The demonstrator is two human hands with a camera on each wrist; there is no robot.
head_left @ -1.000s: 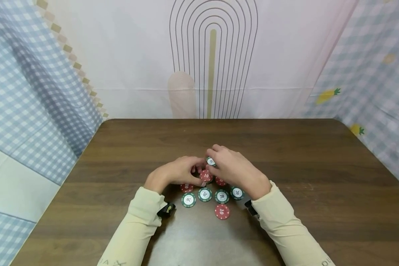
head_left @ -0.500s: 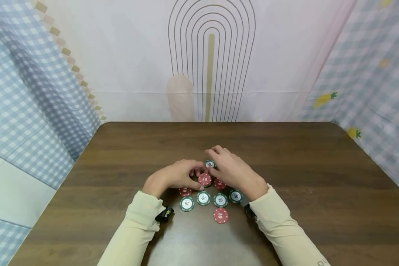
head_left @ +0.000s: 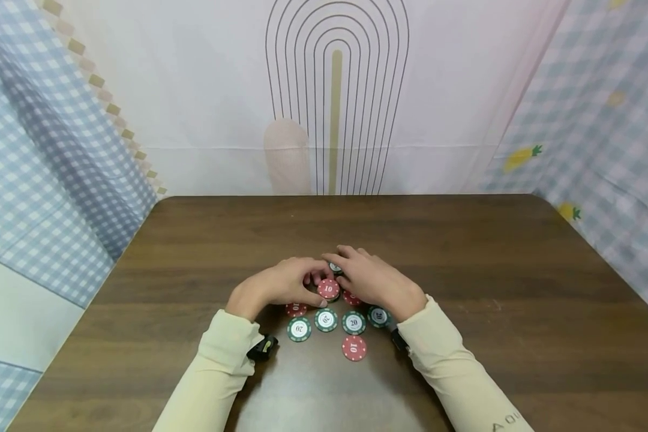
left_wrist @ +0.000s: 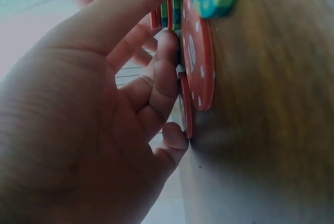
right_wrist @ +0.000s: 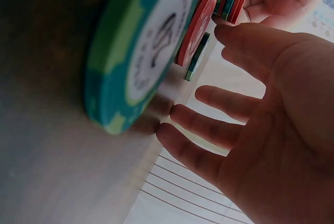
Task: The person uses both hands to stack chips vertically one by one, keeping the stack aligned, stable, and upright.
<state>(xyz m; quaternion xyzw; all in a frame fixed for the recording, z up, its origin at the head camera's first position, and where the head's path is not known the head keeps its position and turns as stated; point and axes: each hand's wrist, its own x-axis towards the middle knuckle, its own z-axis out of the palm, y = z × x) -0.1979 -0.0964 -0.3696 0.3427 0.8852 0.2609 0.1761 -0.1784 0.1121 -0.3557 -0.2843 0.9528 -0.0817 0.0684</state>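
Note:
My left hand [head_left: 281, 282] pinches a stack of poker chips [head_left: 328, 289] between thumb and fingers. The stack's top chip is red and marked 10; red and green edges alternate below it in the left wrist view. My right hand [head_left: 375, 276] is low over the table, its fingers straight and spread in the right wrist view. Its fingertips partly cover a green chip [head_left: 335, 267] behind the stack, and its thumb is close to the stack. A red chip [head_left: 351, 297] lies beneath the right hand, and another red chip [head_left: 296, 309] is partly under the left.
Several green 20 chips [head_left: 353, 323] lie in a row on the near side of the hands. Closest to the body is a red 10 chip [head_left: 353, 348]. All are on a brown wooden table [head_left: 464, 258], with a patterned cloth [head_left: 205, 108] hanging behind.
My right fingers have shifted left and lower, now covering more of the green chip at the back. The left hand stays at the stack. The head view shifts slightly.

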